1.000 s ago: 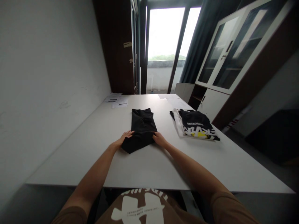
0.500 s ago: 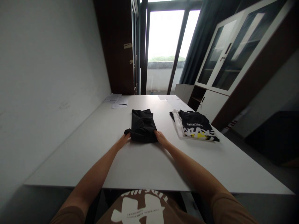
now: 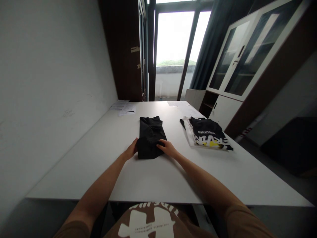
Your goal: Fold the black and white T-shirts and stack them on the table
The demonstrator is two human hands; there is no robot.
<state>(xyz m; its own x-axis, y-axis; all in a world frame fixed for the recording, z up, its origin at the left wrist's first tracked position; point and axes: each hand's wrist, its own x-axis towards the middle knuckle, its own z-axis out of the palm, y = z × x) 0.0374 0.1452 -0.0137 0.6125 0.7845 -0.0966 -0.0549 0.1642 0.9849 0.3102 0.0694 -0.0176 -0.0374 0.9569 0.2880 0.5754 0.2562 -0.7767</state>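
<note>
A folded black garment (image 3: 151,132) lies on the white table (image 3: 153,181) in front of me, its near end forming a flap towards me. At the flap's left edge, my left hand (image 3: 131,150) grips the cloth, with its fingertips partly hidden by the fabric. My right hand (image 3: 168,148) is closed on the right side of the same flap, thumb and fingers pinching the material. Which kind of garment it is, I cannot tell.
To the right lies a stack of folded shirts (image 3: 206,132), the top one black with white and yellow print. Papers (image 3: 127,109) rest at the far left and more sheets (image 3: 182,106) at the far right. A wall (image 3: 61,99) borders the table's left side.
The garment's near end has come closer to me and now lies flatter, with a squarer edge. My right hand has shifted inward over the cloth; my left hand remains at the left edge.
</note>
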